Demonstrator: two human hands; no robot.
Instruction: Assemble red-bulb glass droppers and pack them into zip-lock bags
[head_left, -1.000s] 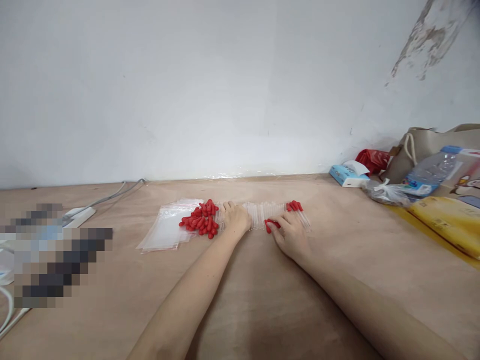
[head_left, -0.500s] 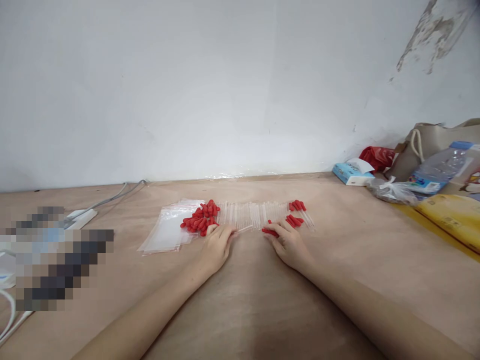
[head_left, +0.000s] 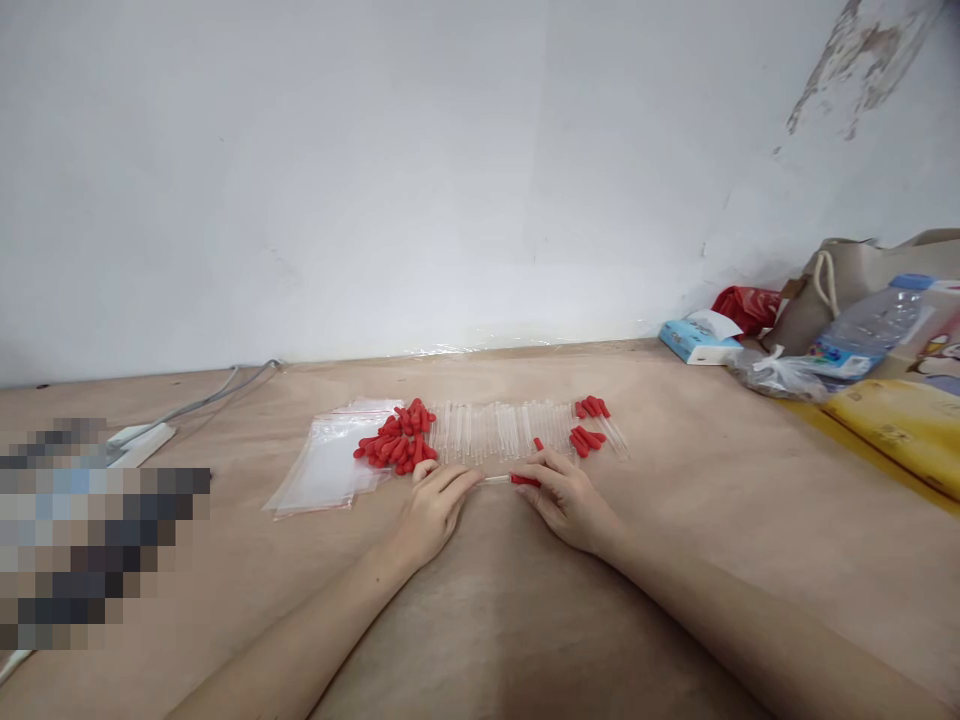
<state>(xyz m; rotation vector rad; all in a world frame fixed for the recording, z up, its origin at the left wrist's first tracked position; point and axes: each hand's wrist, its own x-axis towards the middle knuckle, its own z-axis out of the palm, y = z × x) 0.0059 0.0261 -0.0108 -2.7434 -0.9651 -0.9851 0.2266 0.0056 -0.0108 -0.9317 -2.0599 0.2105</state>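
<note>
My left hand (head_left: 435,505) is closed on a thin clear dropper tube (head_left: 495,480), which points right. In my right hand (head_left: 566,500) a red rubber dropper bulb (head_left: 523,480) is pinched, its mouth at the tube's end; I cannot tell whether the tube is inside it. Another red bulb (head_left: 538,444) shows just above the right fingers. Beyond both hands lies a row of clear tubes (head_left: 487,428). A heap of red bulbs (head_left: 394,438) is left of the row. At its right, several red bulbs (head_left: 587,440) lie, some with tubes attached.
Clear zip bags (head_left: 319,470) lie left of the heap. A power strip (head_left: 141,445) with cables is farther left, beside a blurred-out area. Along the right stand a blue tissue pack (head_left: 697,343), a knotted plastic bag (head_left: 780,375), a bottle (head_left: 870,325) and a yellow package (head_left: 900,430).
My right hand has brought the red bulb left and a little nearer to me, against the tube's end. The tube in my left hand has come slightly nearer too and lies more level.
</note>
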